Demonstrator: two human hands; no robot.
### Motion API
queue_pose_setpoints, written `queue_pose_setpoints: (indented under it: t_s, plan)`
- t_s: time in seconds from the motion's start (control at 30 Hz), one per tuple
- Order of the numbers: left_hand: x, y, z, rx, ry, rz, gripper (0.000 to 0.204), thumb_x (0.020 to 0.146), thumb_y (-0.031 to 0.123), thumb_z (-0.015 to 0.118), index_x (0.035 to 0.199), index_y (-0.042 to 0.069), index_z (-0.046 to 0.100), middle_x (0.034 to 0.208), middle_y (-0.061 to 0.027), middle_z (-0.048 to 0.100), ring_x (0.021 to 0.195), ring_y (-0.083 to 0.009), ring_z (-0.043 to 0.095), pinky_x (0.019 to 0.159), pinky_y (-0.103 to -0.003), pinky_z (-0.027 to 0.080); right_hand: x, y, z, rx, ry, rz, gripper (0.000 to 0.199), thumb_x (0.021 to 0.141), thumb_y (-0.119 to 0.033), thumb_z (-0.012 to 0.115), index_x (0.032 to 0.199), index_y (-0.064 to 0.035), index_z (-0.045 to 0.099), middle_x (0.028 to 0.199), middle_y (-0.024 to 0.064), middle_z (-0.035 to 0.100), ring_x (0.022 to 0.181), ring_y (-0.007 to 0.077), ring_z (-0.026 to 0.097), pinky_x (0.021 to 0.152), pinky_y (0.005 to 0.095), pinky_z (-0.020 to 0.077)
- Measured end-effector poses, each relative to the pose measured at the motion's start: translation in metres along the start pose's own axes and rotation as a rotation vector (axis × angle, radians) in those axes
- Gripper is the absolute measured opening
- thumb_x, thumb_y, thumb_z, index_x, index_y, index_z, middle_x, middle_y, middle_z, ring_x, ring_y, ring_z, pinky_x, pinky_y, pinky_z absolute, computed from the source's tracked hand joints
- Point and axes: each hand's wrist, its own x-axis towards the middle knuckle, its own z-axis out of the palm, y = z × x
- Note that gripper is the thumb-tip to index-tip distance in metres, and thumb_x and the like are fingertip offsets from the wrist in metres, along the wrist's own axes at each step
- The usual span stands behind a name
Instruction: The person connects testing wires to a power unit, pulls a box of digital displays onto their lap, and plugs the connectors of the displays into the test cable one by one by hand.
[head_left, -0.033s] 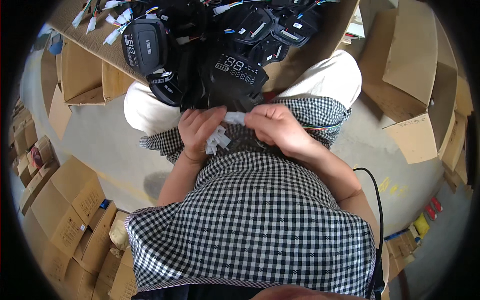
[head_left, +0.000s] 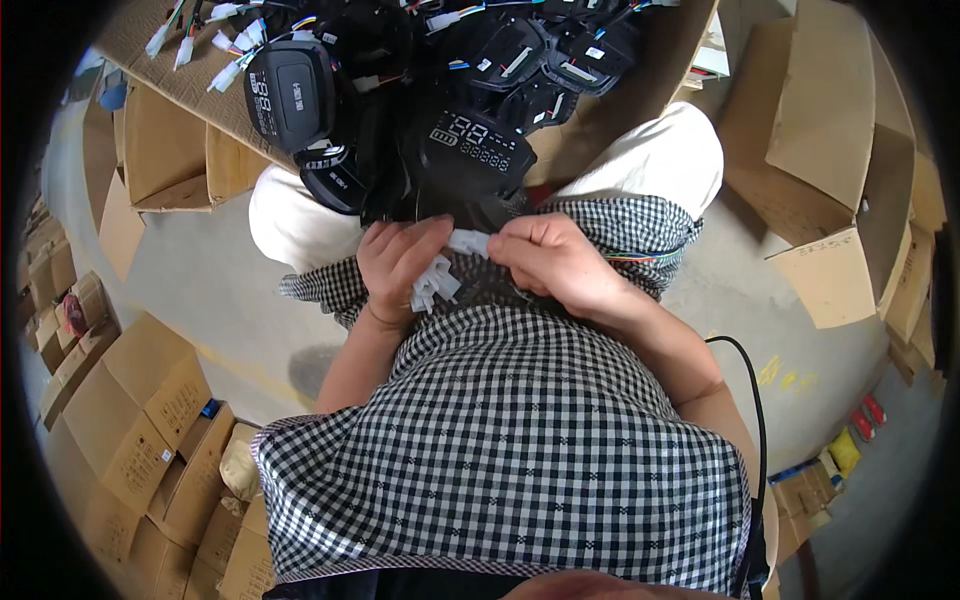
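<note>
Over my lap, my left hand [head_left: 396, 264] is closed around a bunch of small white plastic connectors [head_left: 434, 286], which stick out below its fingers. Between the two hands sits another white connector [head_left: 468, 241], its left end at my left thumb and index finger. My right hand [head_left: 556, 256] pinches the right end of that piece, and its fingertips cover part of it. Thin coloured wires [head_left: 640, 258] run out beside my right wrist. Just beyond the hands, a black digital display unit [head_left: 470, 145] rests with its screen facing up.
A cardboard surface [head_left: 165, 95] ahead carries several black display units [head_left: 290, 95] and cable ends with white plugs [head_left: 240, 40]. Open cardboard boxes stand at the right [head_left: 820, 120] and lower left [head_left: 130, 420]. A black cable [head_left: 755, 400] hangs by my right arm.
My right hand has shifted very slightly at the white connector. Both hands keep their hold.
</note>
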Motion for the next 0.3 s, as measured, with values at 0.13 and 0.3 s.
queue_pose_setpoints:
  t_s: [0.13,0.3]
  plan:
    - [-0.005,0.000,0.000,0.031,0.012,0.032,0.032,0.068,0.012,0.068,0.099,0.007,0.065,0.091,-0.0067,0.070,0.069,-0.0186,0.064,0.059,-0.029,0.044,0.001,-0.001,-0.003,0.171,-0.042,0.110,0.022,0.093,-0.014,0.055,0.076,-0.0018,0.060,0.053,-0.0046,0.045,0.043,0.0017,0.032,0.040,0.0201,0.0230]
    - [-0.002,0.003,-0.001,-0.070,0.001,-0.048,0.024,0.074,0.010,0.064,0.097,0.005,0.065,0.090,-0.0101,0.071,0.069,-0.0200,0.066,0.060,-0.029,0.045,0.006,0.016,0.007,-0.137,-0.046,0.010,0.022,0.093,-0.017,0.057,0.079,-0.0005,0.062,0.055,-0.0045,0.046,0.046,0.0013,0.036,0.041,0.0191,0.0256]
